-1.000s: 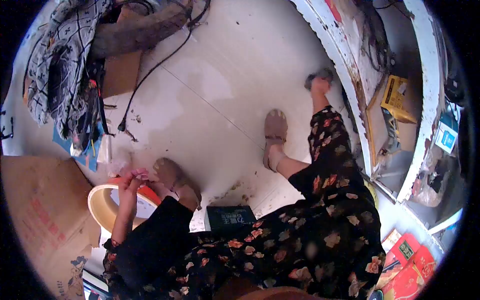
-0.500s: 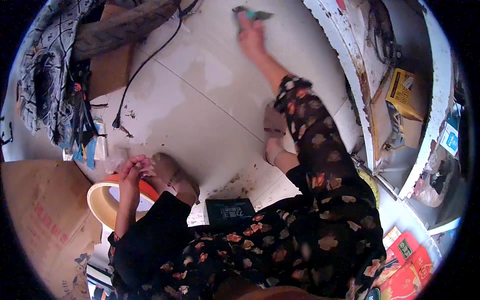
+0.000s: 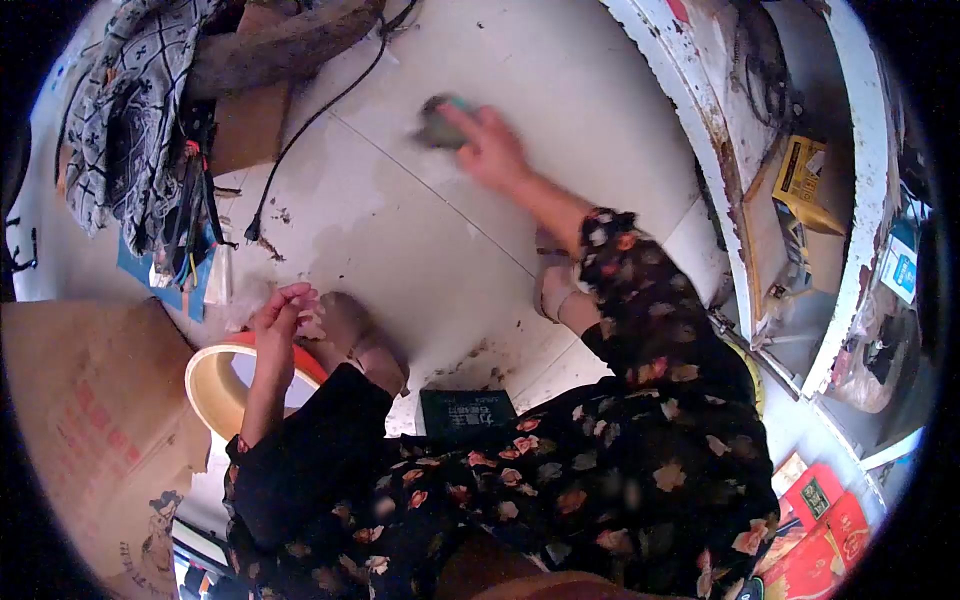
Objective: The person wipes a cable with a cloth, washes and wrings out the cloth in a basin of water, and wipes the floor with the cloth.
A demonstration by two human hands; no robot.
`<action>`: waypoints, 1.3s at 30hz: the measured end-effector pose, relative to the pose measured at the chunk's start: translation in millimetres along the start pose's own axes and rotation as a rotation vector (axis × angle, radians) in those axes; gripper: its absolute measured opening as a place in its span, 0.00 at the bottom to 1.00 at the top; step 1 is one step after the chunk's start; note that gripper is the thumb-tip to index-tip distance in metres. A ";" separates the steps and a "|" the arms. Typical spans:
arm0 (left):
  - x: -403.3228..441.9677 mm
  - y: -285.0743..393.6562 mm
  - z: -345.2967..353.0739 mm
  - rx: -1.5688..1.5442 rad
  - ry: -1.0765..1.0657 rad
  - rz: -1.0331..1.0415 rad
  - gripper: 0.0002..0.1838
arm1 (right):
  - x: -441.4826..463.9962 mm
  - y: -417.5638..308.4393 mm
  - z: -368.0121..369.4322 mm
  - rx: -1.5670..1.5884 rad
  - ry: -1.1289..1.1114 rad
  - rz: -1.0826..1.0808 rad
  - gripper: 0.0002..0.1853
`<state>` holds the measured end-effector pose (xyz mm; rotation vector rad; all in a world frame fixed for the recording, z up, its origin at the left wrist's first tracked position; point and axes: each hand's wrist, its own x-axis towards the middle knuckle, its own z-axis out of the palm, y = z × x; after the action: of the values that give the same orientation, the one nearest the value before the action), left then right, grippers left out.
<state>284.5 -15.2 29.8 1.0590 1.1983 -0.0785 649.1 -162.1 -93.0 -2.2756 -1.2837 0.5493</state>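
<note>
My right hand (image 3: 492,145) is pressed over a dark grey-green cloth (image 3: 440,125) with a teal patch, low over the pale tiled floor (image 3: 430,245). The cloth is smeared by motion and its underside is hidden. Off to the left, my left hand (image 3: 287,310) hangs with loosely bent fingers, and I see nothing held in it. Below that hand, behind the forearm, is an orange and cream round tub (image 3: 215,400). Damp-looking patches and dirt specks mark the tiles.
A large cardboard box (image 3: 95,430) stands at left. Patterned fabric (image 3: 135,120) and a black cable (image 3: 300,130) lie at upper left. White rusty shelving (image 3: 700,140) runs along the right. A dark green box (image 3: 465,412) sits between my shoes, with red packets (image 3: 825,530) at lower right.
My right hand has swept the cloth leftward and nearer to me across the tiles. The left hand keeps about the same pose, and the view has shifted slightly.
</note>
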 end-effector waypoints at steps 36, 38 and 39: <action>15.6 -18.1 0.7 -0.119 -0.052 -0.107 0.13 | 84.0 67.9 -18.2 -0.439 -0.017 0.202 0.18; 15.4 -15.8 -3.2 -0.066 -0.072 -0.079 0.13 | 61.4 46.8 -17.7 -0.401 -0.143 0.129 0.18; 15.5 -14.3 -6.3 -0.040 -0.071 -0.055 0.13 | 66.1 58.3 -17.1 -0.392 -0.079 0.147 0.18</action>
<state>278.5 -11.5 8.9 0.9812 1.1604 -0.1328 730.1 -134.6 -120.1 -2.7107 -1.3672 0.4737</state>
